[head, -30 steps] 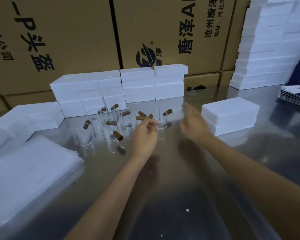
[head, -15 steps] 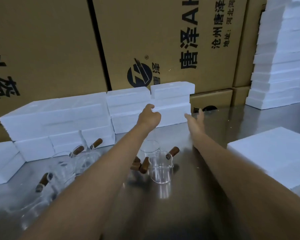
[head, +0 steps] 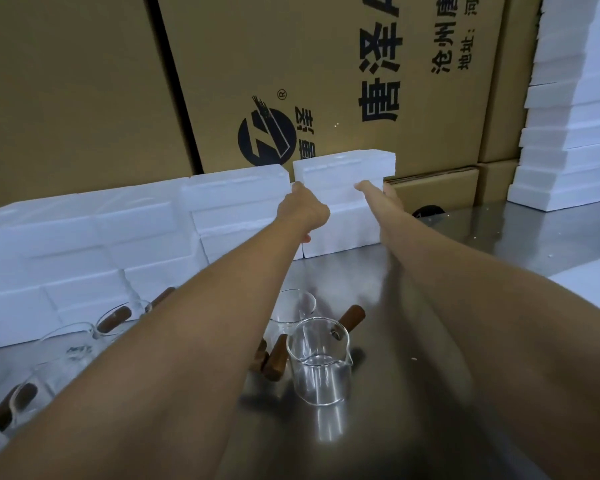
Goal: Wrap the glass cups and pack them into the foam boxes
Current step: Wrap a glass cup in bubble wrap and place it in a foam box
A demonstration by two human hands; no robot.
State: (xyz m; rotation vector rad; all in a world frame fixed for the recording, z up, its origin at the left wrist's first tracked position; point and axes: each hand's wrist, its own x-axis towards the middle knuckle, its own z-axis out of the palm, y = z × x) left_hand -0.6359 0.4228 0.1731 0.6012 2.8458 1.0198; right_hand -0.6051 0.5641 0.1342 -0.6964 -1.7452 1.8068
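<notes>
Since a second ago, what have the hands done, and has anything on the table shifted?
Both hands moved forward, away from the glass cups, to the rightmost stack of foam boxes. The left hand now sits at the stack's left edge and the right hand at its right side, flanking the upper boxes; how firm the hold is cannot be told. The nearest glass cup and the other foam stacks stayed put.

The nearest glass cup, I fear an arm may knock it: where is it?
In the head view, the nearest glass cup stands upright on the metal table, low centre, between both forearms, wooden-handled cups just behind it.
</notes>
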